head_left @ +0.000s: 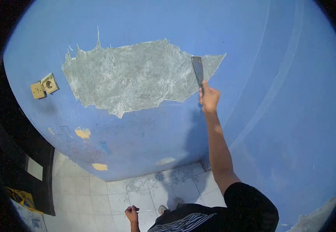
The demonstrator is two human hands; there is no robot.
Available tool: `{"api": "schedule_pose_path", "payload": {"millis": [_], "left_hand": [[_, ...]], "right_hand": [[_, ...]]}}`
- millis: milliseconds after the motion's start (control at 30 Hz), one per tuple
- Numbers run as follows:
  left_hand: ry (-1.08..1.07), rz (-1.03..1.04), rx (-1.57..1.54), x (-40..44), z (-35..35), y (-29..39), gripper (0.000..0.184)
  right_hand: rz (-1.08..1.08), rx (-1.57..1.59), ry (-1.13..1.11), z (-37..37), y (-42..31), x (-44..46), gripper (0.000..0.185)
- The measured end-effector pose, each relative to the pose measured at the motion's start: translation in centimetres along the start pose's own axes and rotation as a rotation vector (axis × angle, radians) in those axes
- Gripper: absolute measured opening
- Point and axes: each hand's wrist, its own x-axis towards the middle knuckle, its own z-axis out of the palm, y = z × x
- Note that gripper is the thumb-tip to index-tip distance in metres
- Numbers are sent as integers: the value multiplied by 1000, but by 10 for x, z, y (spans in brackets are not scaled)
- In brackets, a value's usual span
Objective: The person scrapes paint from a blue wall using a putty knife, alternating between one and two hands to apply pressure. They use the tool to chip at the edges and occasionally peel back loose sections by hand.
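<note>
My right hand (210,97) is closed around the handle of a scraper (197,69). The scraper's blade points up and lies at the upper right edge of a bare grey patch (133,75) on the blue wall (168,19). My left hand (131,212) is low in the view, above the tiled floor, with its fingers curled. Something small and dark shows at its fingers, too small to make out.
A switch and socket (45,86) sit on the wall left of the grey patch. Yellowish spots (83,133) mark the lower wall. Paint flakes lie on the tiled floor (141,197) along the wall's base. A yellow bag-like item (23,199) is at the lower left.
</note>
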Motion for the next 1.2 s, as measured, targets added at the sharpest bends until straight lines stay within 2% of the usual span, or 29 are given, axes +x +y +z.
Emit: {"api": "schedule_pose_path", "payload": {"millis": [67, 167, 267, 367, 433, 467, 533, 567, 633, 733, 800, 867, 933, 967, 1033, 1167, 1200], "left_hand": [[-22, -32, 37, -7, -6, -1, 27], [-47, 24, 36, 2, -2, 6, 27], [61, -71, 7, -6, 0, 10, 27], [9, -61, 9, -4, 13, 15, 26], [-82, 13, 21, -6, 14, 16, 27], [-93, 6, -27, -2, 17, 10, 28], [-108, 57, 51, 3, 17, 8, 28], [-62, 1, -23, 0, 20, 9, 28], [-32, -40, -33, -5, 23, 11, 28], [-5, -93, -25, -4, 27, 11, 27], [-3, -112, 1, -9, 24, 9, 27], [-78, -33, 28, -3, 25, 5, 27], [-62, 46, -11, 2, 22, -7, 27], [-24, -13, -21, 0, 26, -1, 26], [19, -78, -84, -2, 26, 5, 26], [-24, -91, -40, 1, 33, 9, 26], [-63, -49, -28, 2, 34, 10, 26]], "right_hand": [[27, -14, 21, -14, -6, -9, 51], [-61, -95, 44, -17, -13, -12, 51], [49, -118, 34, 1, -8, -6, 50], [38, -35, 10, 5, -19, -13, 48], [-101, -42, 24, -13, -11, -13, 43], [-101, -31, 33, -18, -4, -11, 43], [-173, -202, -11, -23, -2, -13, 43], [-174, -204, -4, -19, -7, -12, 43], [36, -53, -2, -1, -21, -7, 41], [74, 40, 30, 3, -25, -15, 40], [15, -24, 55, -17, -12, -9, 40], [-58, -71, 82, -27, 2, -2, 40], [-138, -140, 39, -34, 5, 7, 40], [-148, -148, 42, -29, -6, 7, 40], [-10, -66, 21, -13, -17, 2, 40], [-23, -80, 31, -30, -19, 0, 41], [-84, -118, 17, -41, -17, -4, 41]]}}
